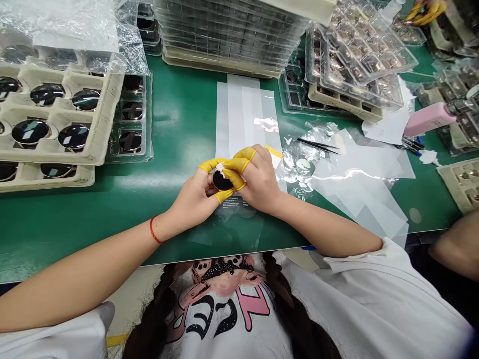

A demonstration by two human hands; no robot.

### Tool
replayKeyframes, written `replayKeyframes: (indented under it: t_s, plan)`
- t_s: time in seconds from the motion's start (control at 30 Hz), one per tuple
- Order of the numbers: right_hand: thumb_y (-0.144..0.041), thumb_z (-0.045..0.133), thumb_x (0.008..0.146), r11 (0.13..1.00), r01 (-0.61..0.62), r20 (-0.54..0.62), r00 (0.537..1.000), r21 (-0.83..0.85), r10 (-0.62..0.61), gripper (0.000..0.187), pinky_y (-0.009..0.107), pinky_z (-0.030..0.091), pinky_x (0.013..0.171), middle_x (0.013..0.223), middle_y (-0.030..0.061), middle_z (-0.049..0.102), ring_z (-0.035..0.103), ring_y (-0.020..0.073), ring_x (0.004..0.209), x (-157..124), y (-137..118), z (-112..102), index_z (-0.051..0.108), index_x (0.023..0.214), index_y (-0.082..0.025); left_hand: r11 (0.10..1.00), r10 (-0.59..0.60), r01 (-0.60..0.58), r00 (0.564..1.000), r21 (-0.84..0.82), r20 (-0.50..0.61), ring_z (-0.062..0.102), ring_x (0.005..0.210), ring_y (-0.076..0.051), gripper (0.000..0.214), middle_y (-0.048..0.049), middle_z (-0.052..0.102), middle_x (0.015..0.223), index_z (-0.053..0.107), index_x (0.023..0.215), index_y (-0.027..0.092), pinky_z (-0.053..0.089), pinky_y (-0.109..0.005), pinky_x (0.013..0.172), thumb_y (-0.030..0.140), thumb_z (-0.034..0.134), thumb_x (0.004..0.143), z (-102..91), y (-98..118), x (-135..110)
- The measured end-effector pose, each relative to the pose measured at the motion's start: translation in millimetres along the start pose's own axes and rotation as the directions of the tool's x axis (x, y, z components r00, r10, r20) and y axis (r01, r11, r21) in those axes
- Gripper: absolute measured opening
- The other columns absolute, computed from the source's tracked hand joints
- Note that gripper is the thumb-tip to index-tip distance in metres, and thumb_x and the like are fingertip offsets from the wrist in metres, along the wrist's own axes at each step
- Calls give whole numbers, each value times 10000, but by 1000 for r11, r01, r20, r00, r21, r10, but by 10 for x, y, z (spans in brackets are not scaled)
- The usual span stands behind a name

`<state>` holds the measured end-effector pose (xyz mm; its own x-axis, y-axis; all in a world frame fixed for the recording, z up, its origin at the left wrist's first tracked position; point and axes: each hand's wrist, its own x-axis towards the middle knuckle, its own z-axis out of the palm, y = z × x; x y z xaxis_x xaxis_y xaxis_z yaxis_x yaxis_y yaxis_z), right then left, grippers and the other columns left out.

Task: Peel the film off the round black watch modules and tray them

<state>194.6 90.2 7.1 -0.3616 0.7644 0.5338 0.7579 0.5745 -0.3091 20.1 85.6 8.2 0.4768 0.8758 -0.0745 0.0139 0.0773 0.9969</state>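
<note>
Yellow finger cots cover several fingertips of both hands. My left hand (pixel 198 195) grips a round, black-faced disc (pixel 222 180), which looks like a watch face, by its edge. Over its upper rim my right hand (pixel 258 179) pinches a crumpled white wipe (pixel 220 168) that touches the black face. Both hands are close together above the front part of the green table. Beneath them lies a clear film with small white print (pixel 232 205). Some fingers of the left hand are hidden behind the disc.
On the left, cream trays (pixel 98 144) hold several similar black discs. A tall stack of clear trays (pixel 232 35) stands at the back. To the right are black tweezers (pixel 318 145), loose plastic sheets (pixel 359 184) and a pink bottle (pixel 430 119). Another person's yellow-cotted hand (pixel 426 11) shows at the far right.
</note>
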Motion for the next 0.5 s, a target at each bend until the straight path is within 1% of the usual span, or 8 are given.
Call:
replayKeyframes:
  t_s: [0.1, 0.17, 0.27, 0.33, 0.37, 0.4, 0.47, 0.5]
  plan:
    - [-351, 422, 977, 999, -49, -42, 998, -13, 48, 246, 385, 360, 775, 879, 75, 592, 485, 213, 864, 35, 72, 16, 615, 937, -203, 1000, -6, 6, 999, -2, -44, 690, 797, -141, 576, 1, 675, 884, 433, 1205, 191, 589, -274, 756, 246, 754, 730, 23, 32, 5]
    - [-361, 436, 976, 994, -103, -45, 994, -25, 102, 250, 384, 372, 785, 880, 79, 615, 497, 210, 859, 61, 113, -21, 616, 936, -193, 1000, -16, 17, 997, 13, -77, 699, 789, -145, 560, 11, 672, 843, 438, 1185, 196, 599, -282, 758, 247, 757, 727, 26, 56, 4]
    - [-392, 494, 953, 977, -211, -34, 977, -9, 210, 257, 410, 404, 860, 963, 92, 660, 537, 226, 934, 89, 194, -194, 624, 1034, -186, 999, -8, 13, 993, 39, -117, 709, 790, -149, 559, 15, 675, 832, 440, 1185, 203, 609, -293, 758, 237, 754, 724, 4, 98, 9]
    - [-403, 530, 931, 953, -295, -8, 955, 61, 296, 295, 437, 413, 941, 1085, 101, 660, 545, 241, 1050, 84, 262, -373, 617, 1114, -188, 999, 12, -5, 987, 43, -158, 714, 800, -152, 572, 7, 682, 856, 439, 1188, 202, 612, -306, 773, 240, 758, 715, -25, 130, 24]
    - [-406, 538, 925, 929, -349, 32, 937, 124, 348, 308, 445, 413, 977, 1141, 98, 650, 541, 241, 1106, 72, 298, -468, 615, 1137, -195, 999, 19, -12, 983, 39, -181, 718, 812, -156, 579, 1, 686, 869, 438, 1188, 199, 612, -317, 792, 243, 762, 709, -43, 146, 36]
    - [-414, 544, 921, 889, -409, 99, 912, 206, 397, 316, 448, 417, 1003, 1184, 91, 641, 541, 236, 1145, 55, 333, -558, 616, 1146, -204, 999, 24, -17, 978, 34, -206, 722, 825, -160, 588, -3, 688, 880, 436, 1188, 198, 611, -329, 815, 245, 765, 704, -61, 162, 49]
    - [-446, 575, 898, 757, -534, 298, 844, 377, 447, 347, 444, 432, 1029, 1228, 76, 630, 560, 219, 1174, 17, 394, -703, 615, 1156, -217, 999, 41, -38, 968, 15, -249, 729, 838, -166, 601, -4, 690, 894, 432, 1189, 200, 609, -346, 845, 249, 772, 696, -98, 188, 76]
    - [-456, 613, 871, 681, -587, 402, 805, 438, 436, 380, 439, 441, 1036, 1244, 74, 625, 570, 212, 1177, -1, 415, -752, 608, 1168, -219, 999, 51, -51, 964, 4, -262, 733, 835, -168, 606, -2, 690, 898, 431, 1190, 204, 610, -350, 847, 252, 776, 694, -115, 198, 88]
